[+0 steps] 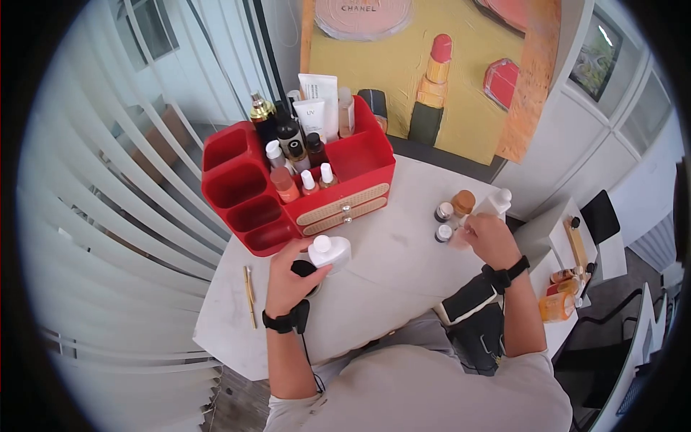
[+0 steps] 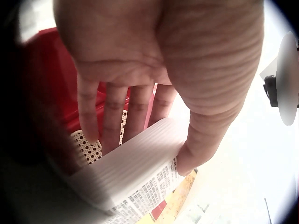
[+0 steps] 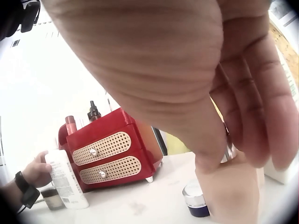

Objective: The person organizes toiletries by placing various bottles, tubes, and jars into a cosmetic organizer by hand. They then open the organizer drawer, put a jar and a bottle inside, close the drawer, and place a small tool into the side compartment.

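In the head view, my left hand (image 1: 286, 279) grips a white flat-sided bottle (image 1: 334, 256) with a white cap, thumb on one side and fingers on the other. Printed text covers the side of that bottle (image 2: 154, 184) in the left wrist view. A dark jar (image 1: 305, 268) stands under this hand, partly hidden. At the table's right, my right hand (image 1: 497, 243) pinches the top of a beige-pink bottle (image 3: 233, 191) between thumb and fingers. Two small silver-lidded jars (image 1: 443, 211), an orange-brown lidded container (image 1: 464, 200) and a white bottle (image 1: 495, 202) stand close around it.
A red organizer (image 1: 371, 155) with two woven-front drawers stands at the back left, holding several bottles and tubes. Gold pens (image 1: 250, 297) lie at the left edge. A black bag (image 1: 471, 324) is by my lap. A lipstick painting (image 1: 432, 79) stands behind the table.
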Demonstrator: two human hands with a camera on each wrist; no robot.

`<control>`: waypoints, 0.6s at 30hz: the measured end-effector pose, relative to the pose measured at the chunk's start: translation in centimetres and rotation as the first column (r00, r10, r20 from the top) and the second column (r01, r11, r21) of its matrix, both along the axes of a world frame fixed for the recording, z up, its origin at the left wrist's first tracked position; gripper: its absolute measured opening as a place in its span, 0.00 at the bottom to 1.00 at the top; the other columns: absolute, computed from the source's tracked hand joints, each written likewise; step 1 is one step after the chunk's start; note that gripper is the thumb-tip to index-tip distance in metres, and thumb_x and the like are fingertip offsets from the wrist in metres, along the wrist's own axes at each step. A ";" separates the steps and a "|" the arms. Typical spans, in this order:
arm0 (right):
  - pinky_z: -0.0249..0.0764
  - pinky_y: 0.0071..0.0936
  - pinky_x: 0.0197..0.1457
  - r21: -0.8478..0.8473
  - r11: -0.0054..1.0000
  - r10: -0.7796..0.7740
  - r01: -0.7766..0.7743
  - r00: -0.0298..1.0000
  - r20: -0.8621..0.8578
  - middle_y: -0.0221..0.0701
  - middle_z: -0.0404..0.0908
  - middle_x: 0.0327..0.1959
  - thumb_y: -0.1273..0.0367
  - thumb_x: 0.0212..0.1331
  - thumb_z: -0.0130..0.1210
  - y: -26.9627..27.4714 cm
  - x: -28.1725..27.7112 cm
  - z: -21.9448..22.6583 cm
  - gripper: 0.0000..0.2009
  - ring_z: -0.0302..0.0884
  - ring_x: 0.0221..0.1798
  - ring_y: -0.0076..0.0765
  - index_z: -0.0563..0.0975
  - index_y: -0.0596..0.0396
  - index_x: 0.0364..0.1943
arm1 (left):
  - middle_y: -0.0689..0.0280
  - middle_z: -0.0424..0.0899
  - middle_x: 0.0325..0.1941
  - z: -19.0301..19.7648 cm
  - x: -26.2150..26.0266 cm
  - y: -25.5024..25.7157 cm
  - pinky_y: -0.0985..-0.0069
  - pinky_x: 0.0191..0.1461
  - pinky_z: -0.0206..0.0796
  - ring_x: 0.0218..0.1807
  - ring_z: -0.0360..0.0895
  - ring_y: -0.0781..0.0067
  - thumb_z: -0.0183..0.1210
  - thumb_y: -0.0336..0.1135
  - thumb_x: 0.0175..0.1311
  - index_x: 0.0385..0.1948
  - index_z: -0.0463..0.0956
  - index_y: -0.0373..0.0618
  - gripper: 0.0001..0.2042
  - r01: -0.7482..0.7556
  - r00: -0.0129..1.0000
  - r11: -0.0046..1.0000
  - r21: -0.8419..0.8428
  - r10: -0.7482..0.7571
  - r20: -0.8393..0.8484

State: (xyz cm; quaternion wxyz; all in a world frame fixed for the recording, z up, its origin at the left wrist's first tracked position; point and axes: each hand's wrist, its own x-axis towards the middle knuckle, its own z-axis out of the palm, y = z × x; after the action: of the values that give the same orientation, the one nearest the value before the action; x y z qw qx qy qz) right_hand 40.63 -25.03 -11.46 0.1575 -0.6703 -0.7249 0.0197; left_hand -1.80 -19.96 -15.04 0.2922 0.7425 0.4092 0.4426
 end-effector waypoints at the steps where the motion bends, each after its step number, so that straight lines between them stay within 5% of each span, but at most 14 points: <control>1: 0.80 0.50 0.45 -0.015 1.000 0.000 0.000 0.999 -0.039 0.47 0.85 0.32 0.71 0.62 0.63 0.1 0.0 0.1 0.06 0.85 0.40 0.58 0.82 0.60 0.32 | 0.58 0.90 0.49 0.0 0.0 0.0 0.69 0.62 0.76 0.51 0.87 0.64 0.79 0.28 0.51 0.53 0.83 0.36 0.24 0.004 1.000 1.000 -0.001 -0.004 -0.001; 5: 0.80 0.49 0.42 -0.029 0.998 0.050 -0.049 0.998 0.048 0.47 0.84 0.30 0.71 0.60 0.65 0.4 -0.6 2.5 0.06 0.85 0.38 0.58 0.82 0.59 0.32 | 0.58 0.90 0.48 0.1 0.0 0.1 0.70 0.61 0.76 0.51 0.87 0.63 0.79 0.28 0.52 0.53 0.83 0.36 0.24 0.007 0.999 1.000 -0.006 -0.007 0.050; 9: 0.77 0.41 0.34 0.241 0.953 0.192 -0.182 0.981 -0.018 0.44 0.81 0.25 0.69 0.59 0.68 2.8 -2.8 10.0 0.08 0.83 0.29 0.51 0.81 0.58 0.33 | 0.60 0.89 0.47 0.1 0.0 0.0 0.70 0.61 0.76 0.50 0.86 0.64 0.79 0.29 0.51 0.51 0.83 0.37 0.24 0.018 0.999 1.000 0.003 -0.018 0.036; 11: 0.75 0.36 0.33 0.221 0.959 0.235 -0.176 0.931 -0.280 0.41 0.80 0.23 0.67 0.63 0.69 5.4 -5.5 13.6 0.09 0.81 0.27 0.43 0.82 0.59 0.35 | 0.59 0.89 0.47 0.1 0.1 0.1 0.70 0.61 0.76 0.49 0.86 0.62 0.79 0.28 0.51 0.53 0.83 0.37 0.25 0.023 0.999 1.000 0.017 -0.023 0.031; 13: 0.76 0.32 0.34 0.350 0.909 0.327 -0.225 0.906 -0.268 0.39 0.80 0.24 0.66 0.67 0.69 10.5 -6.8 14.0 0.10 0.80 0.26 0.37 0.82 0.60 0.37 | 0.59 0.90 0.47 -0.1 -0.1 0.1 0.69 0.61 0.77 0.50 0.86 0.63 0.79 0.28 0.51 0.53 0.83 0.37 0.25 0.018 1.000 1.000 0.010 -0.019 0.023; 15: 0.78 0.32 0.37 0.313 0.923 0.352 -0.223 0.816 -0.458 0.40 0.83 0.26 0.65 0.68 0.68 13.6 -10.1 15.4 0.11 0.82 0.29 0.37 0.82 0.62 0.38 | 0.59 0.90 0.47 -0.1 -0.1 0.1 0.69 0.61 0.77 0.51 0.87 0.62 0.79 0.28 0.51 0.53 0.83 0.37 0.25 0.015 1.000 1.000 0.017 -0.016 0.027; 16: 0.80 0.34 0.39 0.452 0.836 0.486 -0.311 0.802 -0.347 0.41 0.86 0.30 0.65 0.67 0.68 17.5 -10.0 13.7 0.11 0.85 0.31 0.43 0.84 0.61 0.40 | 0.59 0.90 0.47 0.0 0.0 0.1 0.69 0.61 0.77 0.51 0.87 0.62 0.79 0.28 0.51 0.53 0.83 0.37 0.25 0.017 0.999 1.000 0.017 -0.017 0.034; 18: 0.81 0.41 0.42 0.454 0.812 0.490 -0.368 0.852 -0.186 0.45 0.87 0.33 0.66 0.66 0.68 21.1 -11.1 13.1 0.10 0.87 0.36 0.52 0.83 0.60 0.39 | 0.59 0.90 0.47 -0.1 0.0 0.1 0.69 0.61 0.77 0.51 0.87 0.62 0.79 0.28 0.51 0.53 0.83 0.37 0.25 0.015 0.999 1.000 0.019 -0.015 0.030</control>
State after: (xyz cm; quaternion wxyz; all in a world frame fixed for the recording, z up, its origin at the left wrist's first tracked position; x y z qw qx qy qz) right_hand 29.51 -3.90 1.65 0.3891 -0.4295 -0.8149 0.0054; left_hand -1.79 -19.84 -15.18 0.2946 0.7415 0.3952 0.4552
